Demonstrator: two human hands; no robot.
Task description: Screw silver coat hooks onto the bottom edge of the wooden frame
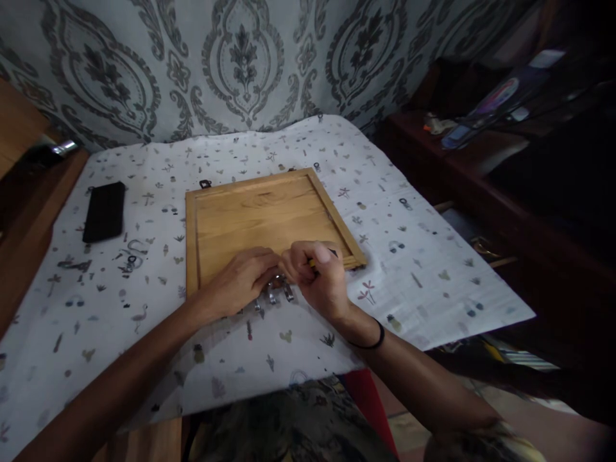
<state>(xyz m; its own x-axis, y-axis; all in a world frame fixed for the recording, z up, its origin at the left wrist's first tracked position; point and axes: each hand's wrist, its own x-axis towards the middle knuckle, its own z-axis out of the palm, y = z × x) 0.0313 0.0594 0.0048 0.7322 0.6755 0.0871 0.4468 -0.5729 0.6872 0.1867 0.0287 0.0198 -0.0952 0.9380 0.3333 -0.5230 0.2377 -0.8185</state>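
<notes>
White printed cloth [433, 301] bears a black rectangular object [104, 212], then a framed wooden panel [260, 221]; at its near edge the left hand [245, 277] curls, grip unclear, beside metal fittings [288, 292]; the right hand [317, 276] clenches a yellow-and-black handle [312, 263].

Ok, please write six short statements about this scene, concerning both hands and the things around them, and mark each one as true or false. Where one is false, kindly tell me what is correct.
1. The right hand is closed on an item with a yellow part. True.
2. The right wrist is bare. False: a black band circles it.
3. The left hand is at the near side of the framed wooden panel, by some shiny metal pieces. True.
4. The panel stands upright. False: it lies flat on the printed tablecloth.
5. A dark rectangular object lies left of the panel in this view. True.
6. The metal pieces are at the panel's far edge. False: they are at its near edge.
</notes>
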